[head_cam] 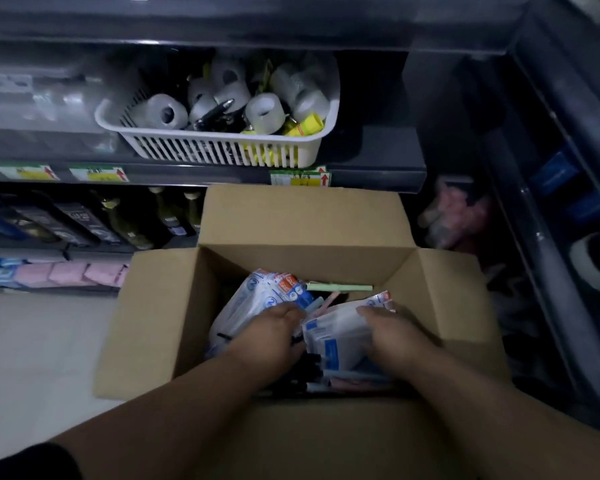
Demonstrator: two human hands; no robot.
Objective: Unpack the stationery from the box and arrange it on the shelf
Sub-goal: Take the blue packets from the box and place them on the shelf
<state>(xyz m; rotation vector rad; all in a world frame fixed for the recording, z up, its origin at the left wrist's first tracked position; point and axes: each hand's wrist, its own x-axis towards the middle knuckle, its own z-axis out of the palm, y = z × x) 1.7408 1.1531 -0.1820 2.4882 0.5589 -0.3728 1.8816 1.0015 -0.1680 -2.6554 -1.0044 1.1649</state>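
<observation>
1. While both hands are down inside the cardboard box (167, 306), which stands just in front of the shelf (378, 176), all the stationery I can make out is in that box. By my judgement none of it is shelved yet.
2. The right hand (392, 337) has its fingers curled over the top edge of a white-and-blue bundle of packets (333, 336). The wrappers look slick, so with a hold on one edge only, the lower packets could slide out and fan back into the box on the lift.
3. The left hand (274, 329) is bent over the near end of a second, bluish bundle (257, 299). Its fingertips are hidden, so I cannot tell whether it holds anything. A pull with only a loose hold may tip that bundle and spill it.
4. Loose dark pens (302, 367) lie under and between the bundles, and a pale green stick (340, 287) lies near the far wall. Packets dragged upward could catch these and flick some over the rim onto the floor (32, 341).
5. The white basket (222, 150) on the shelf is heaped with tape rolls (161, 112) and sits right at the front edge. Packets pushed in against it could nudge it forward, so the bare stretch to its right looks the safer spot.
6. The light is dim, so a packet could easily be mistaken for another kind.
</observation>
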